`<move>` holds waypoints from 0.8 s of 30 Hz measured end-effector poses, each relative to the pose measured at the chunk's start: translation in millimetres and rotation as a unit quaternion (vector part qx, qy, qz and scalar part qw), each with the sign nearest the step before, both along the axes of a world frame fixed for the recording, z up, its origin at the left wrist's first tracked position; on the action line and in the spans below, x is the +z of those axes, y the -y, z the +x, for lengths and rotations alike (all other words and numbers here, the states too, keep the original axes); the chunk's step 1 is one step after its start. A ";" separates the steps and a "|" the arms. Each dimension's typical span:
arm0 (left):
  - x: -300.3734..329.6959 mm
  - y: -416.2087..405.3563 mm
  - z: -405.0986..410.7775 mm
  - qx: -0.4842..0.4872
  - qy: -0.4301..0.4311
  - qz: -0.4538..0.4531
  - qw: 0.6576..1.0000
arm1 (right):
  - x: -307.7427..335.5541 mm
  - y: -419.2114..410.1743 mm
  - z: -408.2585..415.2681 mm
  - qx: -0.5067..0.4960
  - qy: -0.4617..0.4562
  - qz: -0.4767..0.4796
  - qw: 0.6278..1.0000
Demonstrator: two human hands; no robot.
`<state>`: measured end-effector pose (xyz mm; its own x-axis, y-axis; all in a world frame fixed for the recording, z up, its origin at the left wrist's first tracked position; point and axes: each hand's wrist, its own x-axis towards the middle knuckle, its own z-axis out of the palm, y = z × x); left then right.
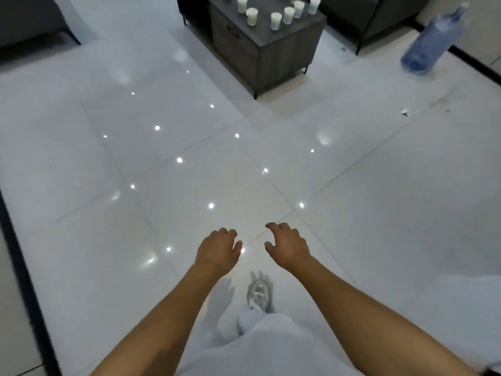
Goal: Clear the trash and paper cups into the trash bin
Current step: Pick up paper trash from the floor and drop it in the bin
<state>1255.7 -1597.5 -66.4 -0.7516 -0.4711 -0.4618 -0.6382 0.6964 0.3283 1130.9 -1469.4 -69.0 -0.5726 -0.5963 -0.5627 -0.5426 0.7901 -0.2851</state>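
Nothing is held: the left hand (pixel 218 251) and right hand (pixel 288 246) hang loosely curled at lower centre. Paper cups (pixel 276 12) remain uncollected on the table (pixel 271 52) at top centre; a scrap (pixel 404 112) lies at right. No bin is seen.

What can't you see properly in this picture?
- Trash bin: nowhere in the head view.
- Paper cups: the farthest ones are cut off by the top edge; whether they hold anything is too small to tell.
- White scrap on the floor: too small to identify.
- Blue bottle: blurred.
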 end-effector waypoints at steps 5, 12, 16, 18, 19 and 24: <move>8.1 -11.1 -98.1 -0.052 -0.006 0.002 0.999 | 3.4 -27.8 -78.7 -0.080 0.011 -0.004 0.997; 4.6 0.1 -223.2 -0.129 0.008 0.002 0.992 | 0.6 -32.4 -184.8 -0.166 0.014 -0.026 0.986; 1.0 24.1 -319.0 -0.162 0.005 -0.003 0.987 | -2.8 -16.0 -266.0 -0.209 0.018 -0.038 0.977; 1.5 37.4 -370.6 -0.175 0.001 -0.003 0.985 | -4.4 -5.6 -307.9 -0.215 0.010 -0.044 0.976; 3.1 44.2 -396.0 -0.181 0.001 -0.003 0.983 | -3.8 -0.3 -329.4 -0.217 0.006 -0.045 0.975; 14.0 72.1 -519.6 -0.220 0.006 -0.005 0.975 | 7.2 17.2 -440.4 -0.261 0.015 -0.049 0.964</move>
